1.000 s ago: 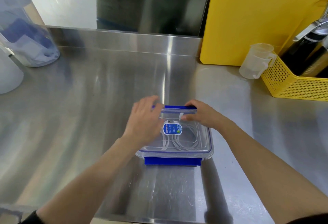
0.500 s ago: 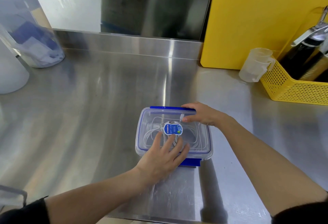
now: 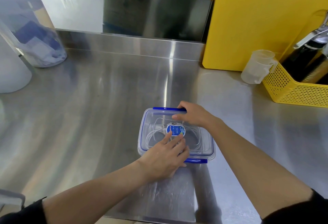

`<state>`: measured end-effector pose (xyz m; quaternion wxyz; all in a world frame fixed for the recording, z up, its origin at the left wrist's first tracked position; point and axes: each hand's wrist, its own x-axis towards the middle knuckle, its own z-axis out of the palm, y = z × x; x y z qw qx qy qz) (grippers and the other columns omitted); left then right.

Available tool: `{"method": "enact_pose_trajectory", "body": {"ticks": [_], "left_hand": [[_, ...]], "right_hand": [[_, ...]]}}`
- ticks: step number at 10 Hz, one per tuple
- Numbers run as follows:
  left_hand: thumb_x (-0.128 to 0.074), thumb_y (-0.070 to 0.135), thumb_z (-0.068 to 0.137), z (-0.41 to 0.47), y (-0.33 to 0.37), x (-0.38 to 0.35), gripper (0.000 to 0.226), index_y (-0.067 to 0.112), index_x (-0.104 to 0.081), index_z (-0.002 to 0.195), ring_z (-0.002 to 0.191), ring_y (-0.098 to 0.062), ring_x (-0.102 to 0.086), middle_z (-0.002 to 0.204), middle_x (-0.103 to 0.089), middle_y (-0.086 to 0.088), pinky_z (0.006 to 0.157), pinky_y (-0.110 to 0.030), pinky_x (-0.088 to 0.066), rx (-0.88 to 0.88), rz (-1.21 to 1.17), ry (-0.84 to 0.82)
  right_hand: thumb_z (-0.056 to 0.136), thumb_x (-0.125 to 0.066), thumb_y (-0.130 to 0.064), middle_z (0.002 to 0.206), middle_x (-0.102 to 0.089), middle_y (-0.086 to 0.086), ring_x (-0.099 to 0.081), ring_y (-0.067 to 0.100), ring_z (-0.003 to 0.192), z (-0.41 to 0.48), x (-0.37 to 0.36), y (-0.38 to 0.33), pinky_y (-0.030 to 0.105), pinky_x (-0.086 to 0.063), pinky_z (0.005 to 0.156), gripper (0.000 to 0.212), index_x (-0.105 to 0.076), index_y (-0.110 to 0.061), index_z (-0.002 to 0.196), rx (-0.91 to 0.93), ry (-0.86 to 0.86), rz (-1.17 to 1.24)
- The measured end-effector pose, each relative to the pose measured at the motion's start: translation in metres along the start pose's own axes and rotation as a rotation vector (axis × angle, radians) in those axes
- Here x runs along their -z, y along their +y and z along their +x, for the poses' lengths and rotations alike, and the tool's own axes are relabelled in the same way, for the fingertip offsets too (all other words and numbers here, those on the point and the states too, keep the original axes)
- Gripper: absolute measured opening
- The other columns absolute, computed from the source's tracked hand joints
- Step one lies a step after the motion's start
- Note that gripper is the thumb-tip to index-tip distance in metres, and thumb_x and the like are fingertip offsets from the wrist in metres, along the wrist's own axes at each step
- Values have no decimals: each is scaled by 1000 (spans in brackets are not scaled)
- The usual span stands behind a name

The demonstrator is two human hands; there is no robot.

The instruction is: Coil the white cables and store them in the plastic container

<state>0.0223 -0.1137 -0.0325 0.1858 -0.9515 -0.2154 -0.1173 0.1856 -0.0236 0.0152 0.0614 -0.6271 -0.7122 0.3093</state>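
1. Left hand point(image 3: 165, 156) lies flat, fingers spread, on the lid at the plastic container point(image 3: 205, 145) six o'clock edge.
2. Right hand point(image 3: 193, 114) curls over the blue clip point(image 3: 165, 108) at twelve o'clock, fingers bent upon it.
3. White cables point(image 3: 156, 133) sit coiled inside.
4. Pressing evenly downward should seat the lid before snapping each clip.

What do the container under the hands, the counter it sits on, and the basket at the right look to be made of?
Container: clear, glossy, seemingly rigid plastic with blue clips; the white cables show through the lid. Counter: apparently brushed stainless steel, with streaked reflections and a fine grain. Basket: yellow perforated, probably moulded plastic, judging by its regular holes and matte look.
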Motion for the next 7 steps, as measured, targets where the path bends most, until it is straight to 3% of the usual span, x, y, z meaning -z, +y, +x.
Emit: {"method": "enact_pose_trajectory", "body": {"ticks": [1,3,5,6,7], "left_hand": [[-42,33,90,1,1,-1,33,6,-52,106,105,-31,-65,104,-71,-14,87,-45,-54,8,-11,40],[-75,31,75,6,2,4,28,10,-70,93,99,-28,-69,96,-73,-12,84,-43,-56,43,-93,37],[-72,33,73,7,3,15,26,14,-67,90,94,-25,-68,93,-71,-7,87,-39,-54,107,-152,-31],[-54,41,80,12,-1,24,27,17,-66,85,79,-22,-67,87,-69,-3,74,-32,-56,163,-259,-56],[-45,50,80,17,-13,33,42,16,-68,89,76,-22,-67,88,-71,1,69,-29,-55,332,-383,14]], "right_hand": [[82,-63,-39,103,-65,4,-59,21,87,0,-2,0,39,-51,83,25,-50,-20,91,14,49,42],[79,-67,-37,90,-62,-2,-58,22,88,-1,-4,-1,48,-44,94,23,-51,-21,85,11,88,75],[79,-66,-39,93,-61,-2,-57,23,91,-6,-3,-2,48,-46,92,23,-52,-22,87,-8,94,90],[82,-61,-44,100,-61,-3,-55,19,95,-7,1,-3,46,-39,99,26,-53,-23,96,18,83,7],[85,-53,-48,132,-51,3,-48,19,116,-15,13,-6,43,-31,106,50,-46,-21,126,7,148,9]]}}
